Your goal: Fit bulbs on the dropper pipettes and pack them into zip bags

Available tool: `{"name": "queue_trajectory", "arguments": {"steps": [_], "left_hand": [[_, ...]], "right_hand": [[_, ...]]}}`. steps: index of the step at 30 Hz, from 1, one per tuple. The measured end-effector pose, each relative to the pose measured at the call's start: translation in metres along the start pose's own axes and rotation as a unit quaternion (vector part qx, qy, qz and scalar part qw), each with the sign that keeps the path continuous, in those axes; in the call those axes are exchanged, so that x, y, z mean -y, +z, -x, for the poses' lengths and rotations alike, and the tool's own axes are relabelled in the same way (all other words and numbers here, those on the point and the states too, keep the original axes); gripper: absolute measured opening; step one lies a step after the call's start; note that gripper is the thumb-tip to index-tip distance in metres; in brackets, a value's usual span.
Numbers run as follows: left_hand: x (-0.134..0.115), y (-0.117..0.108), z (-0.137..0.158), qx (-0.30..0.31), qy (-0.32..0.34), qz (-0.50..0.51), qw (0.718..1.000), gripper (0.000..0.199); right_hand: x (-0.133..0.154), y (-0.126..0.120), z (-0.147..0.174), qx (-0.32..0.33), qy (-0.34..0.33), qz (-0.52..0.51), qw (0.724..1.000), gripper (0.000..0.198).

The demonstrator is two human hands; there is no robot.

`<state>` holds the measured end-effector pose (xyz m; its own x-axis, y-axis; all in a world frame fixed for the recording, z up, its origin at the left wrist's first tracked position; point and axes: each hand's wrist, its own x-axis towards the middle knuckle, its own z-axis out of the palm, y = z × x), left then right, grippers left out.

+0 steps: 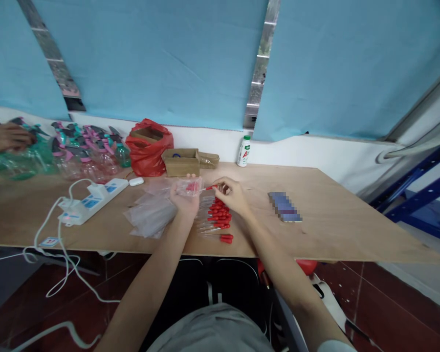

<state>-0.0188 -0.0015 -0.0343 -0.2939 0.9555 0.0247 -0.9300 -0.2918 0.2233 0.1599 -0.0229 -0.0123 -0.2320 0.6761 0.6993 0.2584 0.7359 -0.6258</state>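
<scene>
My left hand (185,200) is closed around a small clear plastic bag (190,186), and something red shows inside the bag. Pinched in my right hand (230,194) is a dropper (209,187) with a red bulb, its clear tip pointing left at the bag's mouth. Below my hands lies a pile of red-bulbed droppers (220,214) on the wooden table, bulbs to the right and clear stems to the left. Several flat clear bags (152,212) are spread on the table left of the pile, partly under my left hand.
A white power strip (91,203) with cables lies at left, near a white case (136,181). Behind stand a red bag (149,149), a cardboard box (181,164) and a white bottle (244,151). A phone (285,207) lies right. Another person's hand (9,138) touches spray bottles (91,164).
</scene>
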Motion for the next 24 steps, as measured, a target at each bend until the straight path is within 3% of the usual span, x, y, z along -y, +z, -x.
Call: {"name": "queue_trajectory", "arguments": {"steps": [5, 13, 20, 24], "left_hand": [[0.007, 0.004, 0.008, 0.023, -0.035, -0.036, 0.998, 0.024], [0.011, 0.012, 0.018, 0.024, -0.139, -0.069, 0.988, 0.048], [0.01, 0.013, 0.019, 0.024, -0.142, -0.067, 0.987, 0.049], [0.012, 0.012, 0.018, 0.027, -0.131, -0.066, 0.989, 0.047]], "right_hand": [[0.0, 0.01, 0.002, 0.082, 0.006, 0.034, 0.996, 0.022], [-0.006, 0.017, 0.001, 0.056, 0.005, 0.058, 0.997, 0.016], [-0.012, 0.024, 0.003, 0.025, 0.096, -0.012, 0.995, 0.028], [-0.014, 0.024, 0.003, 0.06, 0.097, -0.005, 0.993, 0.024]]}}
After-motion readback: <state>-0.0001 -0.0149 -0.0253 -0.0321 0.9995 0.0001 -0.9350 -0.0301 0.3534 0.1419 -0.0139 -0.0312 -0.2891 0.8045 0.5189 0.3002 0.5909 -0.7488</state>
